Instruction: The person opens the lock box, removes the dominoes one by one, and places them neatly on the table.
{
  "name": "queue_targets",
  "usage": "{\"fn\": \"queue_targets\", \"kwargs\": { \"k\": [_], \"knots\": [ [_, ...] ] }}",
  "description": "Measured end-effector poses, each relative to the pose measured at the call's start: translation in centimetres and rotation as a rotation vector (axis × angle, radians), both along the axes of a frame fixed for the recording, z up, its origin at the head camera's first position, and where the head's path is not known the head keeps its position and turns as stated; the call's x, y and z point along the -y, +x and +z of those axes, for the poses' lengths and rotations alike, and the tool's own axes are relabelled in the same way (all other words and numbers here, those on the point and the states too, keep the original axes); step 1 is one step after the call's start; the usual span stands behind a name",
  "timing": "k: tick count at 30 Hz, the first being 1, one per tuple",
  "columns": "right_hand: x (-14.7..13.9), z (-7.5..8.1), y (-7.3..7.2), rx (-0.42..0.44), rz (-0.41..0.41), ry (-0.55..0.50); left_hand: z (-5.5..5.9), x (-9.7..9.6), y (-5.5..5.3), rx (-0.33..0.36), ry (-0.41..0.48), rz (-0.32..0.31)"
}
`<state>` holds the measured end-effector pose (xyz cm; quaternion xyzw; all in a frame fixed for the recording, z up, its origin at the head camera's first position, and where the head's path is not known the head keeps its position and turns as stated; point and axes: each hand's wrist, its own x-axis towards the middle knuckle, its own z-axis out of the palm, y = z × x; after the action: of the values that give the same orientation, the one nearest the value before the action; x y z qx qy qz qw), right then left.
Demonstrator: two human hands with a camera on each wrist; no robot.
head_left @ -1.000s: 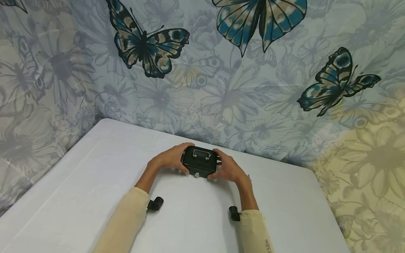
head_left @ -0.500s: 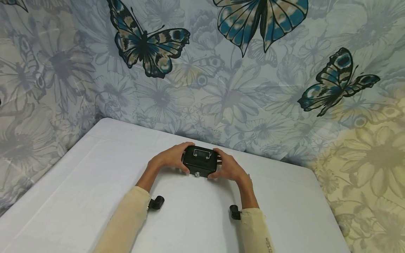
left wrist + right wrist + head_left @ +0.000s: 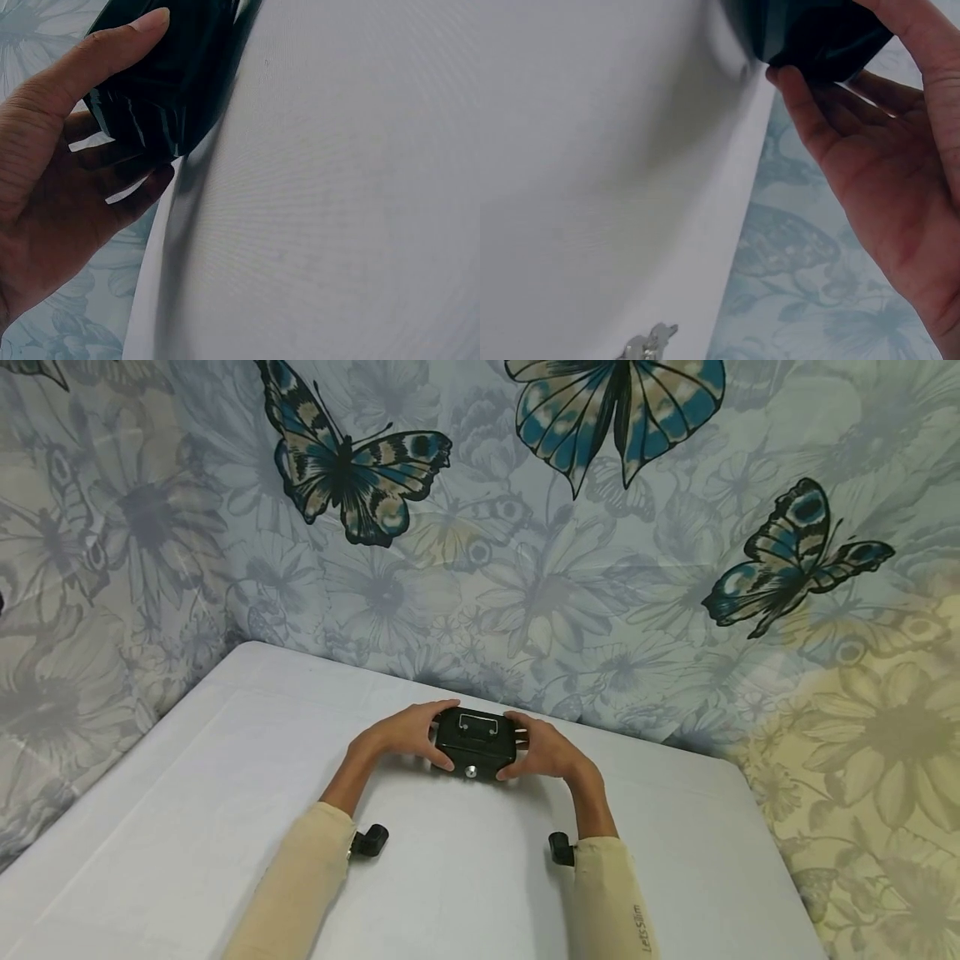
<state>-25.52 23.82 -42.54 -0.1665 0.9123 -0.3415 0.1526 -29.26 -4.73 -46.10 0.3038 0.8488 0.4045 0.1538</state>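
A small black cash box is at the far side of the white table, with a thin wire handle folded on its lid and a round silver lock on its front. My left hand grips its left end, thumb at the near corner. From the other end, my right hand holds it the same way. In the left wrist view, the thumb lies along the dark box and the fingers reach under its edge. The right wrist view has fingertips at the lower corner of the box.
The white-covered table ends close behind the box, against a butterfly-and-flower wall cloth. Black wrist cameras stick out from both beige sleeves. A small silver metal piece shows low in the right wrist view.
The box has shifted slightly to the right and its lock faces up a little more. My right forearm has moved a bit forward. Both hands keep their hold.
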Motion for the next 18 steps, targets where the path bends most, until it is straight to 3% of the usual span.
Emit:
{"fn": "queue_targets", "kwargs": {
  "k": [11,18],
  "knots": [
    [-0.10,0.45,-0.62,0.083,0.007,-0.039,-0.18,0.34,0.12,0.045,0.021,0.038],
    [0.01,0.51,-0.73,0.088,0.005,-0.053,0.04,0.55,-0.08,0.023,-0.017,-0.002]
  ]
}}
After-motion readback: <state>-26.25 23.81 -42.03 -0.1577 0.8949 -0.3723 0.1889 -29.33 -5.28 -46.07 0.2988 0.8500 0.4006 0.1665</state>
